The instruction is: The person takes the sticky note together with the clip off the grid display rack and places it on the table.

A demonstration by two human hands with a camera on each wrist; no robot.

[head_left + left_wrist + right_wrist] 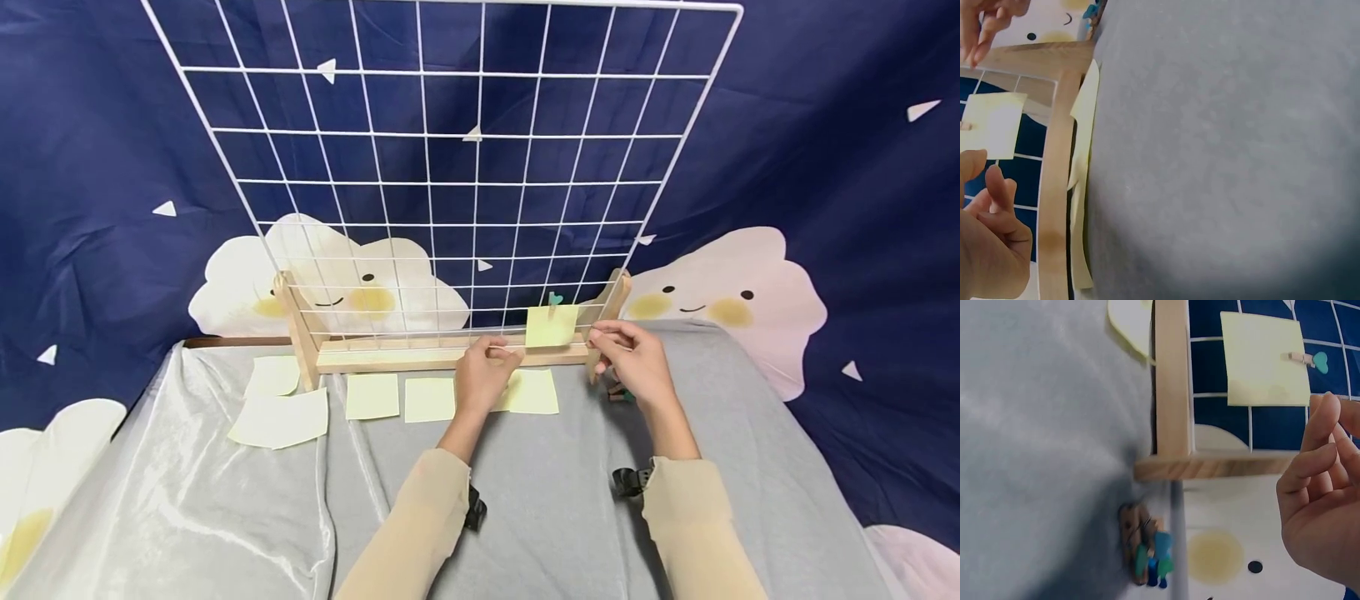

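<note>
A pale yellow sticky note (551,327) hangs low on the right of the white wire grid (426,133). A small wooden clothespin with a teal heart (1307,360) clips its upper edge. My left hand (486,377) is just left of the note, thumb and forefinger apart, nothing visible between them; the left wrist view shows its fingertips close to the note's edge. To the right of the note is my right hand (636,360), fingers bent loosely and its fingertips near the lower corner, with nothing seen in them.
Several more notes (372,396) lie on the grey cloth (555,500) before the wooden base (390,358). Two further notes (281,418) are at the left. A small cluster of heart clothespins (1141,544) lies beside the right wooden foot (611,308).
</note>
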